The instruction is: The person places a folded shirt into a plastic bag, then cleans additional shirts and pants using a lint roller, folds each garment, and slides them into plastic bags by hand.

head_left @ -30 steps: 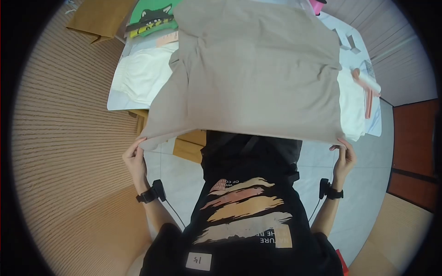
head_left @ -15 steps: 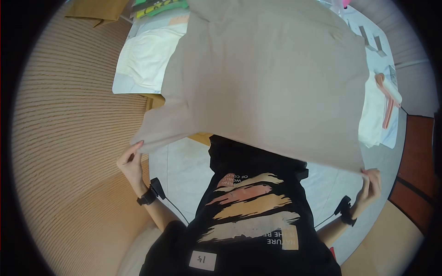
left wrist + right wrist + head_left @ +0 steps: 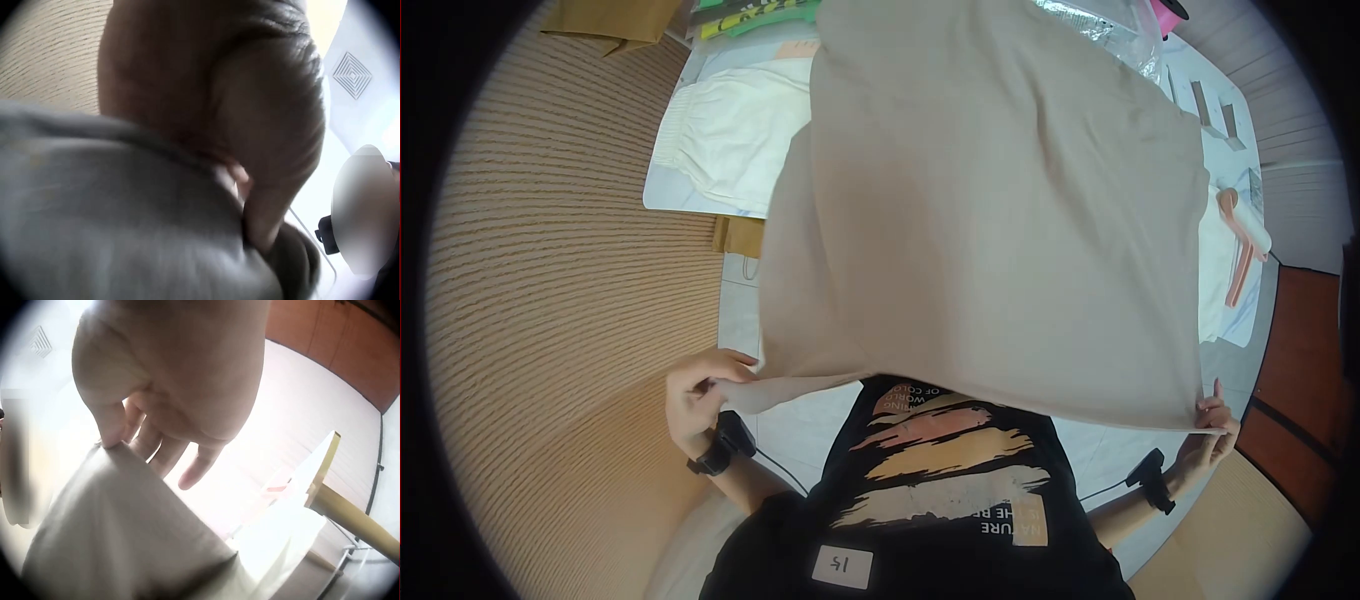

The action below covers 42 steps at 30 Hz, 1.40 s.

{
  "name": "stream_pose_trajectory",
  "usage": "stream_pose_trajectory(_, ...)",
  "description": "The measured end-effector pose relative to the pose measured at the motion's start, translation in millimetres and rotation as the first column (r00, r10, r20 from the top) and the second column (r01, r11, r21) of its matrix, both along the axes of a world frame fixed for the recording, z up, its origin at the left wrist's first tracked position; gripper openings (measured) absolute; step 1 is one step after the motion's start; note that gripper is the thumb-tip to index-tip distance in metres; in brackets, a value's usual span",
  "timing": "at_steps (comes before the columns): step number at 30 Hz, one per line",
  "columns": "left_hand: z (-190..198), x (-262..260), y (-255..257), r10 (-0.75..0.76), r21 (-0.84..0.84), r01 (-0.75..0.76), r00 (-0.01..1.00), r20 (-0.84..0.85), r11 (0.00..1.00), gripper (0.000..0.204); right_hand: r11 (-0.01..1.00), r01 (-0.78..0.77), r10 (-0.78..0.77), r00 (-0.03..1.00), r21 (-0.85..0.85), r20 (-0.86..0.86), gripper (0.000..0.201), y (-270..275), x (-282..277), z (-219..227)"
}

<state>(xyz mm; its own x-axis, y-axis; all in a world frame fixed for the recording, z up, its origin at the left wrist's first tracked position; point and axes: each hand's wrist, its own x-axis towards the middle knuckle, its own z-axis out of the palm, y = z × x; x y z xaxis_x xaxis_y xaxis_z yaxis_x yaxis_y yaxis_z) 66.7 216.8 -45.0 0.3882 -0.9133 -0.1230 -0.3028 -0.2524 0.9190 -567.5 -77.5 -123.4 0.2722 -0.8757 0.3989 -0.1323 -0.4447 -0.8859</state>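
Note:
A large grey-beige cloth [image 3: 1000, 230] spreads over the table and is drawn toward the person's body. The left hand [image 3: 700, 392] pinches its near left corner; in the left wrist view the thumb of that hand [image 3: 212, 94] presses into the cloth [image 3: 125, 212]. At the near right corner the right hand [image 3: 1212, 436] pinches the edge. The right wrist view shows this hand [image 3: 169, 381] with the cloth [image 3: 125, 512] between thumb and fingers, the little finger held away. The near edge sags slightly between the hands.
White elasticated clothing [image 3: 735, 130] lies on the table's left. At right are a pink-handled roller [image 3: 1242, 235], white fabric [image 3: 1215, 262] and grey metal pieces [image 3: 1230, 122]. Clear plastic [image 3: 1125, 40] lies at the back, a brown paper bag [image 3: 610, 22] at far left.
Both hands have moved down toward the body, the right one also outward, pulling the cloth's near edge along. The cloth billowed up and has settled lower, with folds at its right side.

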Motion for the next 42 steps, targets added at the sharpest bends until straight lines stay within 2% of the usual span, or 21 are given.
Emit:
stream_pose_trajectory(1,-2.9,3.1,-5.0,-0.002,0.004,0.002,1.0,-0.004,1.0,0.016,0.999,0.023,-0.026,0.997,0.038,0.074,0.03,-0.2,-1.2,-0.6)
stream_pose_trajectory(4,-6.5,21.8,-29.0,-0.28,0.119,0.282,0.959,-0.034,0.952,0.021,0.995,-0.002,0.009,0.998,0.102,-0.059,0.029,-3.0,27.7,17.2)
stream_pose_trajectory(9,-14.5,22.5,-30.8,-0.181,0.159,0.195,0.978,-0.099,0.968,0.021,0.987,-0.047,0.051,0.998,0.154,-0.021,0.029,-6.7,43.1,27.8)
stream_pose_trajectory(13,-28.5,25.4,-43.3,-0.367,0.156,0.383,0.922,-0.118,0.91,0.025,0.974,-0.129,0.137,0.99,0.185,-0.03,0.025,-6.6,55.5,45.8)
stream_pose_trajectory(15,-33.9,36.1,-49.4,-0.438,0.179,0.453,0.891,-0.119,0.873,0.028,0.926,-0.136,0.261,0.904,0.352,-0.338,0.015,-13.8,69.4,63.0)
stream_pose_trajectory(16,-33.1,40.8,-51.2,-0.439,0.193,0.438,0.897,-0.042,0.878,0.031,0.9,-0.198,0.369,0.819,0.387,-0.439,0.018,-23.8,79.7,74.6)
stream_pose_trajectory(17,-28.8,43.1,-56.4,-0.433,0.213,0.417,0.901,0.033,0.884,0.035,0.904,-0.225,0.38,0.811,0.363,-0.445,0.018,-41.3,103.4,94.4)
stream_pose_trajectory(19,-26.2,58.8,-82.6,-0.16,0.142,0.14,0.976,0.147,0.98,0.035,0.959,-0.252,0.261,0.62,0.128,-0.74,0.028,-76.3,188.4,131.0)
stream_pose_trajectory(22,-42.6,71.3,-156.1,0.38,-0.093,-0.37,0.91,0.163,0.925,0.035,0.776,-0.616,0.365,0.615,-0.137,-0.699,0.032,-135.7,341.1,135.8)
stream_pose_trajectory(24,-63.7,76.0,-196.5,0.383,-0.212,-0.319,0.749,0.541,0.924,0.027,0.58,-0.779,0.438,0.544,-0.238,-0.716,0.037,-161.2,456.6,129.3)
stream_pose_trajectory(25,-68.9,73.2,-207.2,0.416,-0.234,-0.345,0.741,0.527,0.909,0.027,0.455,-0.795,0.369,0.579,-0.402,-0.727,0.037,-178.9,507.6,106.6)
stream_pose_trajectory(27,-75.0,72.7,-226.6,0.311,-0.204,-0.244,0.572,0.759,0.948,0.022,0.278,-0.815,0.329,0.578,-0.508,-0.747,0.038,-194.4,591.5,84.3)
stream_pose_trajectory(28,-74.9,74.7,-231.9,0.334,-0.218,-0.263,0.573,0.748,0.94,0.022,0.255,-0.824,0.326,0.565,-0.505,-0.758,0.038,-202.4,622.5,70.4)
stream_pose_trajectory(29,-75.8,76.2,-235.1,0.315,-0.199,-0.255,0.592,0.742,0.946,0.022,0.181,-0.778,0.189,0.628,-0.602,-0.755,0.036,-209.4,649.0,55.5)
stream_pose_trajectory(30,-78.4,75.4,-235.9,0.292,-0.176,-0.244,0.612,0.735,0.954,0.022,0.094,-0.726,0.058,0.687,-0.681,-0.724,0.035,-214.0,663.1,47.4)
stream_pose_trajectory(31,-75.0,75.8,-232.1,0.306,-0.18,-0.26,0.618,0.724,0.949,0.022,0.079,-0.737,0.062,0.676,-0.672,-0.734,0.035,-215.6,668.2,55.8)
stream_pose_trajectory(33,-58.1,74.2,-214.3,0.552,-0.279,-0.483,0.638,0.538,0.83,0.021,0.072,-0.912,-0.145,0.39,-0.403,-0.909,0.027,-216.4,664.6,85.4)
stream_pose_trajectory(34,-55.8,73.9,-205.0,0.564,-0.274,-0.501,0.637,0.526,0.821,0.021,0.056,-0.92,-0.142,0.378,-0.389,-0.915,0.027,-221.7,656.6,91.1)
stream_pose_trajectory(36,-56.7,71.6,-188.1,0.585,-0.158,-0.571,0.726,0.361,0.806,0.022,0.163,-0.923,-0.044,0.345,-0.348,-0.937,0.02,-231.7,638.1,98.9)
stream_pose_trajectory(40,-68.2,74.9,-179.2,0.62,-0.052,-0.621,0.769,0.154,0.782,0.02,0.275,-0.911,0.116,0.35,-0.308,-0.93,0.024,-201.7,650.8,105.4)
stream_pose_trajectory(42,-69.5,73.4,-177.3,0.566,-0.099,-0.562,0.824,0.03,0.822,0.028,0.224,-0.956,0.485,0.276,-0.188,-0.83,0.028,-184.4,671.1,96.8)
